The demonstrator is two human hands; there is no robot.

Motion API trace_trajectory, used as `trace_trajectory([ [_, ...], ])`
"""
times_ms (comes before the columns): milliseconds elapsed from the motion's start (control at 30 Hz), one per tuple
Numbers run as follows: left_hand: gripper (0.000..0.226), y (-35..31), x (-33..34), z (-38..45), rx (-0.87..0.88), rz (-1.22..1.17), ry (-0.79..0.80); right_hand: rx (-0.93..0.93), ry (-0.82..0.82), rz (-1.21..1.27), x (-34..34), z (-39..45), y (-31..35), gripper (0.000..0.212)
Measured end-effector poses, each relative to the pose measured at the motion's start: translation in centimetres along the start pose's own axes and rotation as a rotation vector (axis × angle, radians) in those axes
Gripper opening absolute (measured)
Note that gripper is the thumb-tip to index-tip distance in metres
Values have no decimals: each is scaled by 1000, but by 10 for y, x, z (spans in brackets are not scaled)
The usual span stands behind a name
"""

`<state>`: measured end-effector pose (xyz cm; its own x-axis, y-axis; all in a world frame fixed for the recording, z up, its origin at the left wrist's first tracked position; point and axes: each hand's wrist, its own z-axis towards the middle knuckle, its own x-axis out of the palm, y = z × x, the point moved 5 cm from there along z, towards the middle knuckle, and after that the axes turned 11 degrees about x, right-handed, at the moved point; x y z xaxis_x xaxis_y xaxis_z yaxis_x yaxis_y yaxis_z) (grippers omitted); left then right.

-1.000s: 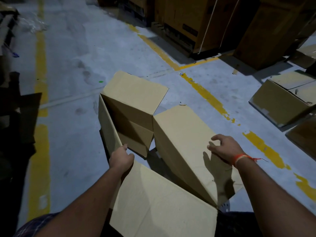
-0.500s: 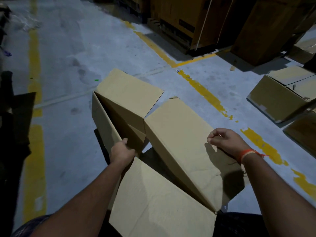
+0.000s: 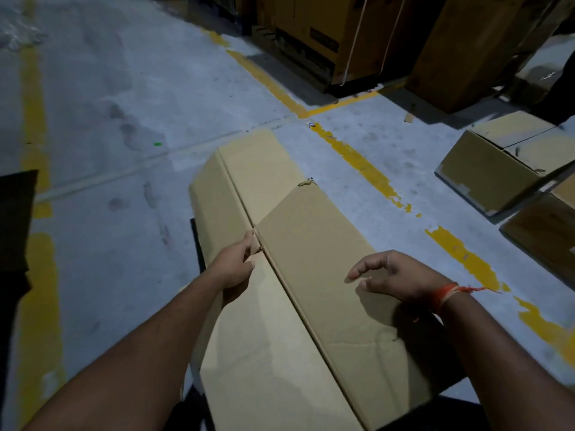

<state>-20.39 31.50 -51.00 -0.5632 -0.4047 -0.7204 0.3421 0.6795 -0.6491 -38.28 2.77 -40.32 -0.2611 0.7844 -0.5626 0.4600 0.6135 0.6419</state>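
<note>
- A long cardboard box (image 3: 311,244) of plain brown corrugated board is seen lying on the floor directly in front of the person, between the two forearms. Its matte surface is lightly scuffed.
- The top flaps are folded down flat. A straight seam (image 3: 294,306) is formed where they meet, running lengthwise from the near end to the far end.
- A shallow crease (image 3: 364,341) is noted across the right flap near the person. A small torn scrap (image 3: 306,182) sits at the flap's far edge.
- The left hand (image 3: 235,264) is placed at the seam, about midway along. Its fingers are curled over the edge of the left flap and the edge is gripped.
- The right hand (image 3: 401,276) is held over the right flap, fingers loosely bent and spread apart, nothing held. Contact with the board cannot be told.
- An orange thread band (image 3: 448,292) with a frayed tail is worn on the right wrist.
- The floor (image 3: 124,104) is grey concrete, stained and mottled, marked with worn, chipped yellow lines (image 3: 364,166).
- A closed carton (image 3: 485,175) is seen well apart to the right. Tall strapped cartons (image 3: 326,32) stand beyond.
</note>
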Motion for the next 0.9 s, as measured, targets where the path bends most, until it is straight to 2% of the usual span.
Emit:
trace_trajectory([
  [133, 107, 30, -1, -11, -125, -65, -145, -11, -90, -120, -6, 10, 8, 25],
  [300, 113, 94, -4, -37, -544, -123, -334, -30, -56, -182, 0, 4, 15, 26],
  [367, 110, 130, 5, -39, -681, -295, -372, -31, -25, -170, 3, 2, 18, 25],
  [433, 95, 146, 11, -37, -735, -588, -417, -22, -8, -160, 4, 0, 21, 26],
  [500, 69, 142, 9, -35, -717, -842, -485, -12, -2, -176, 3, 0, 23, 27],
  [633, 32, 122, -7, -31, -656, -1096, -607, -6, -25, -228, 6, -1, 29, 34],
  [767, 22, 87, -24, -29, -587, -1266, -539, -43, -148, -278, 8, -9, 41, 43],
  [900, 22, 39, -44, -30, -407, -1328, -471, -2, -252, -288, 9, -28, 51, 50],
])
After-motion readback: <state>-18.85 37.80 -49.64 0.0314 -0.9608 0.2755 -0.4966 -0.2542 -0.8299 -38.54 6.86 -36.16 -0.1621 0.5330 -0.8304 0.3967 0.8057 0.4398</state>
